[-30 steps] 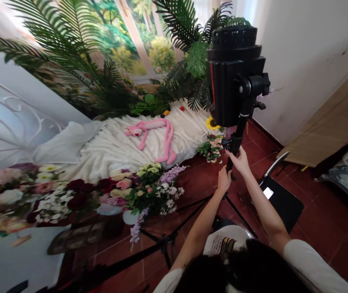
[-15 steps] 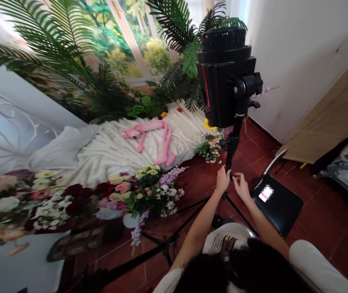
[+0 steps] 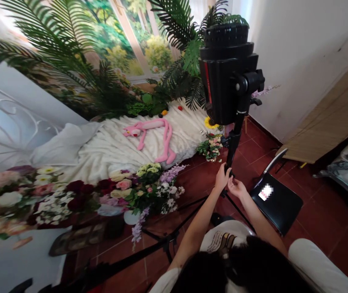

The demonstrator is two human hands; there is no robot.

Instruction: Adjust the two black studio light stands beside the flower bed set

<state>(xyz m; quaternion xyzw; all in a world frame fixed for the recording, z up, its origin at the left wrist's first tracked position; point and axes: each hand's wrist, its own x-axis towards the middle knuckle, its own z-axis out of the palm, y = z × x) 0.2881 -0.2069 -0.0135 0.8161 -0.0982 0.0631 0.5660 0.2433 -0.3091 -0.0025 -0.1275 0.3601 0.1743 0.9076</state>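
Note:
A black studio light is mounted on a light stand in front of me. My left hand is wrapped round the stand's pole, low under the lamp. Just right of it, my right hand is turned partly palm up, its curled fingers at a small dark knob on the pole. Those fingers hide part of the knob. Below my hands the stand's dark legs spread over the floor.
A black chair stands close on the right. At left, a bed with a white fur cover bears a pink plush toy. Flowers line its near side. Another black stand crosses low at left over red tiles.
My right hand has turned palm up and shifted slightly down at the knob. My left hand stays on the pole. The view has shifted slightly.

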